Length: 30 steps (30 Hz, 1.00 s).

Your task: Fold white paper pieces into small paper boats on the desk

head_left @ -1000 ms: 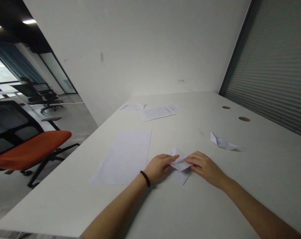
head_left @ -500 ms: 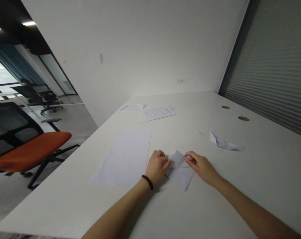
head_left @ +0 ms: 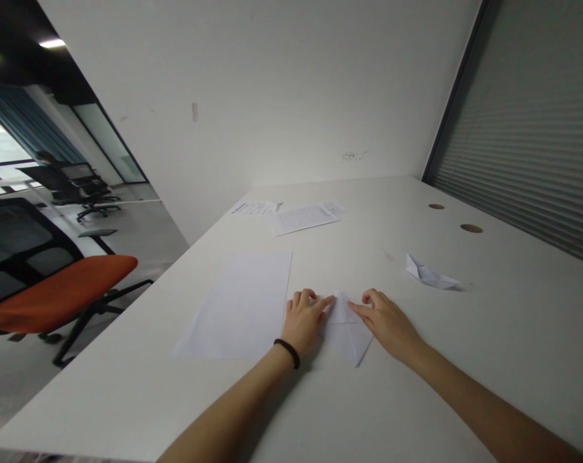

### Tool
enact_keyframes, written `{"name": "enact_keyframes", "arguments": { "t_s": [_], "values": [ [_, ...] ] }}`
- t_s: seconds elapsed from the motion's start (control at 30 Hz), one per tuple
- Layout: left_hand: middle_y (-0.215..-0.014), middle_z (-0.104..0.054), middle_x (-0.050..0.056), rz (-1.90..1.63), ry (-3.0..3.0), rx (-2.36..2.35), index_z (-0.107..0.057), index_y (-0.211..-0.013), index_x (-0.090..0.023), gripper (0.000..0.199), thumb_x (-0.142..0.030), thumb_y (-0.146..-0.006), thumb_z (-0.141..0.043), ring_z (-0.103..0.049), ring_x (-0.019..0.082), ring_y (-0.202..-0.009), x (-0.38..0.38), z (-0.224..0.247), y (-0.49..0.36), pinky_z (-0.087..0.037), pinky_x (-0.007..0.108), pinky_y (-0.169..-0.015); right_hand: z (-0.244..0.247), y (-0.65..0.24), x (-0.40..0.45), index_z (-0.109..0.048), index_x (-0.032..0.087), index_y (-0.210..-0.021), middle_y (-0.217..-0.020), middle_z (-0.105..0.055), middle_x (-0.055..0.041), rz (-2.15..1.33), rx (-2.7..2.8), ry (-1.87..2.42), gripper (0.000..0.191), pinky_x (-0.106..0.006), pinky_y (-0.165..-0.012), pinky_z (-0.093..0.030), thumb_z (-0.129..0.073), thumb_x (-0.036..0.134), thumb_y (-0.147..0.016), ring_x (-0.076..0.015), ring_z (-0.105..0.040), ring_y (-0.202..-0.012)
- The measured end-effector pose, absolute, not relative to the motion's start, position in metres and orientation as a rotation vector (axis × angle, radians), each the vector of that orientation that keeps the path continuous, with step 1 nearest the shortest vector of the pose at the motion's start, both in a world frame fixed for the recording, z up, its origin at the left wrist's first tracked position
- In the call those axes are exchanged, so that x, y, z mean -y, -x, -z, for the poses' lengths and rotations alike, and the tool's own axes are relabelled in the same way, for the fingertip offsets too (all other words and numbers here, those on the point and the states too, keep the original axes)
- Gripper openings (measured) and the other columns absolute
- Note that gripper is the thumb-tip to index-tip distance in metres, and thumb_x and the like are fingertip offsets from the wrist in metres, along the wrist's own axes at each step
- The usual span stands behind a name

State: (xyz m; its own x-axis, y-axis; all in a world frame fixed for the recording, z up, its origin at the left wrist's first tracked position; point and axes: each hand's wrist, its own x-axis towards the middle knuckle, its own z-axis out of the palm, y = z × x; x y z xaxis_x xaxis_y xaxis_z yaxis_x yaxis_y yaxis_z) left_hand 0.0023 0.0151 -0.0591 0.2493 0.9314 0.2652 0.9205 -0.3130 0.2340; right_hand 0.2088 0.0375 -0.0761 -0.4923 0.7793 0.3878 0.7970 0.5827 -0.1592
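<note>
A small folded sheet of white paper (head_left: 349, 337) lies on the desk between my hands, its creases crossing near the middle and a point facing me. My left hand (head_left: 304, 321), with a dark band at the wrist, holds its left side; the thumb presses near the top and the other fingers curl at the edge. On the opposite side, my right hand (head_left: 390, 325) has its thumb on the upper right of the paper, with the fingers bent. The undersides of both hands are hidden. Farther right sits a folded paper boat (head_left: 430, 275).
A blank white sheet (head_left: 240, 302) lies left of my hands on the white desk (head_left: 368, 411). Printed sheets (head_left: 305, 220) are toward the wall. Two round holes (head_left: 471, 228) are at the right. An orange-seated chair (head_left: 64, 286) stands beyond the left edge.
Both thumbs have moved inward and up over the top of the folded paper, closer to each other. The right fingers have lifted off its edge somewhat. The paper boat has stayed put.
</note>
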Motion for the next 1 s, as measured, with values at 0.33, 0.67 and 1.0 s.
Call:
{"name": "enact_keyframes", "arguments": {
  "t_s": [0.33, 0.67, 1.0],
  "values": [
    [-0.115, -0.051, 0.004, -0.416, -2.769, -1.423, -0.052, -0.113, -0.025, 0.031, -0.013, -0.084, -0.046, -0.043, 0.021, -0.101, -0.010, 0.054, -0.016, -0.041, 0.035, -0.082, 0.075, -0.210, -0.036, -0.061, 0.018, -0.090, -0.087, -0.054, -0.0075, -0.098, 2.253, 1.316, 0.016, -0.035, -0.076, -0.045, -0.053, 0.027, -0.079, -0.0202, -0.053, -0.083],
    [-0.120, -0.043, 0.007, -0.672, -2.567, -1.427, -0.044, -0.120, -0.025, 0.047, -0.005, -0.078, -0.049, -0.039, 0.021, -0.110, -0.013, 0.057, -0.018, -0.040, 0.038, -0.092, 0.071, -0.206, -0.041, -0.061, 0.015, -0.081, -0.084, -0.062, -0.0085, -0.421, 2.092, 1.537, 0.029, -0.038, -0.077, -0.043, -0.071, 0.029, -0.057, -0.0234, -0.056, -0.083],
    [-0.138, -0.019, 0.009, -0.969, -2.583, -1.249, -0.025, -0.131, -0.032, 0.063, -0.020, -0.078, -0.057, -0.044, 0.022, -0.109, -0.004, 0.044, -0.022, -0.046, 0.036, -0.086, 0.051, -0.199, -0.020, -0.056, 0.022, -0.098, -0.087, -0.063, -0.0058, -0.058, 1.946, 0.904, 0.024, -0.034, -0.077, -0.047, -0.048, 0.012, -0.078, -0.0180, -0.059, -0.084]
  ]
}}
